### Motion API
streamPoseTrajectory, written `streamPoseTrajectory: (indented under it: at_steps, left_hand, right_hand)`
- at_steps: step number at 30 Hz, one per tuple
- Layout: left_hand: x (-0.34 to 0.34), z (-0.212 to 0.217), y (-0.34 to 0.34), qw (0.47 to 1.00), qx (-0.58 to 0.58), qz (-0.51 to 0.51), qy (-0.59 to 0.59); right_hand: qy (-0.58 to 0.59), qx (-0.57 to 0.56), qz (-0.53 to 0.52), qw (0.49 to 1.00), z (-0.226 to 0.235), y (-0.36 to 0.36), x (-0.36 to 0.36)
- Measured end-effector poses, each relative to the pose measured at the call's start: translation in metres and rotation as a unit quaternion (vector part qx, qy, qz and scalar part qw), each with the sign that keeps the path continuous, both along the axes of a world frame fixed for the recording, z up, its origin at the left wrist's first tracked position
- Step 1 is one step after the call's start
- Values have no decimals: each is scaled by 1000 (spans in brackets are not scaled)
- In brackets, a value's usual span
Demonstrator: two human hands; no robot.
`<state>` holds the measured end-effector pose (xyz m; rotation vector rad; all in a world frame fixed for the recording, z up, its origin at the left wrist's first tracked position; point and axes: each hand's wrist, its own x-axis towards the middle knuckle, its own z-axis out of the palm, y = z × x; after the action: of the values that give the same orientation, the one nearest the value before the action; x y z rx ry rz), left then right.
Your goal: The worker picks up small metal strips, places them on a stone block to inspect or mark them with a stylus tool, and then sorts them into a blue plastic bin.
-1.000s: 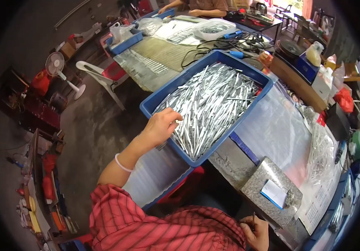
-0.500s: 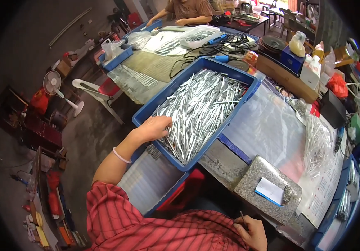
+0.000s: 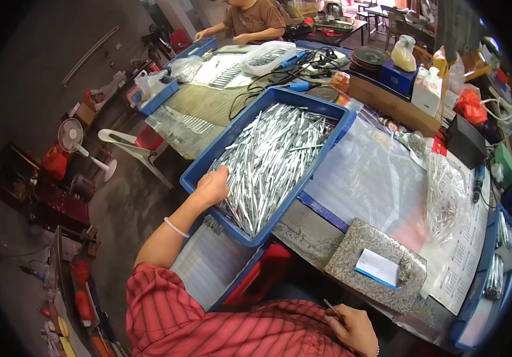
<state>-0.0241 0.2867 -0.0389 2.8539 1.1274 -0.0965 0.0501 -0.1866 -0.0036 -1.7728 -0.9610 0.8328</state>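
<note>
A blue plastic tray (image 3: 247, 237) stands tilted across my view, heaped with thin silvery metal strips (image 3: 274, 160). At the tray's left rim my left hand (image 3: 211, 187) reaches onto the heap with fingers curled together. Whatever lies in its fingertips is hidden. My right hand (image 3: 354, 328) is low by my lap, closed around a thin dark metal rod (image 3: 331, 307) whose tip sticks out past the thumb. Under the tray's near left side a second blue tray (image 3: 232, 290) shows, with a few dark pieces (image 3: 213, 225) at its upper end.
Right of the tray lie a plastic-covered sheet (image 3: 363, 166), a granite slab (image 3: 351, 253) with a paper pad (image 3: 379, 267), and a clear bag of thin strips (image 3: 446, 196). Cables (image 3: 268, 86) and a white tub (image 3: 268, 58) sit beyond. Across the table a person (image 3: 250, 24) works.
The whole view has shifted slightly, so the tray and table appear farther left. My left hand stays at the tray's left rim, its fingers now more tucked. My right hand still grips the rod.
</note>
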Motion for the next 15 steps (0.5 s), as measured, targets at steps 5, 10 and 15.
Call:
streamPoseTrajectory:
  at_steps: [5,10,15]
  left_hand:
    - [-18,19,-5,995,0,-16,-98]
    - [-21,74,-93,959,-52,-74,-270]
    - [-18,72,-220,873,-284,-286,-276]
  right_hand:
    - [-5,13,-9,1000,1,-9,4]
    - [-55,26,32,998,-18,-18,15]
    - [314,142,-240,908,-23,-17,0]
